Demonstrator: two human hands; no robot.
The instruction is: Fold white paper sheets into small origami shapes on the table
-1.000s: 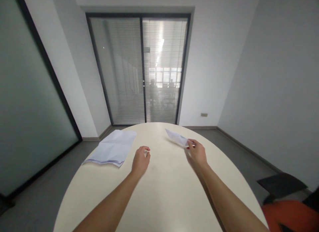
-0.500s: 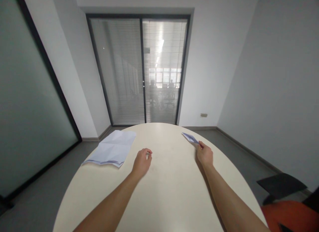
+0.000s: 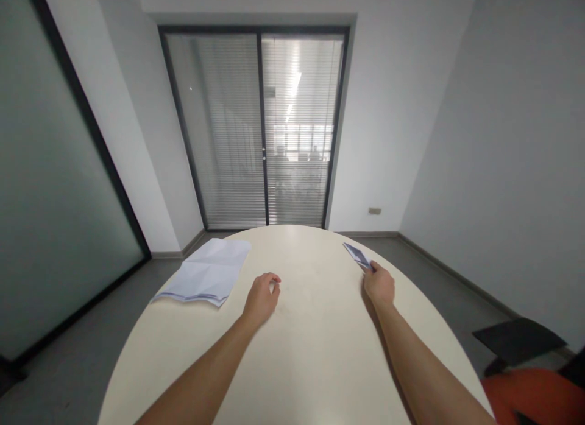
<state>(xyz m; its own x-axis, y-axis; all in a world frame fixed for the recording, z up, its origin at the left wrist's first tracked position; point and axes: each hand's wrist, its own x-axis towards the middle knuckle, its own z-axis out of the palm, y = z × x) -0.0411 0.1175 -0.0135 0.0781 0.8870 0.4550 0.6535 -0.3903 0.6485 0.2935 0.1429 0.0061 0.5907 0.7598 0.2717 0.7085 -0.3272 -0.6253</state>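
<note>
My right hand (image 3: 380, 285) pinches the near end of a small folded paper (image 3: 357, 253), white with a darker bluish-grey face. The folded paper points away to the upper left, above the table's right side; whether it touches the tabletop I cannot tell. My left hand (image 3: 262, 298) rests near the middle of the table, its fingers loosely curved with a small gap by the thumb and nothing visible in them. To its left lies a stack of white paper sheets (image 3: 208, 270), creased across the top and curling at the near edge, apart from the hand.
The round cream table (image 3: 311, 352) has its curved edge at the far side. At the lower right stands a chair with a red seat (image 3: 534, 394) and a black armrest (image 3: 518, 340). Glass doors with blinds (image 3: 297, 133) are beyond the table.
My right hand has moved slightly right and toward me with the folded paper, whose darker face now shows more. My left hand and the sheets are almost unmoved.
</note>
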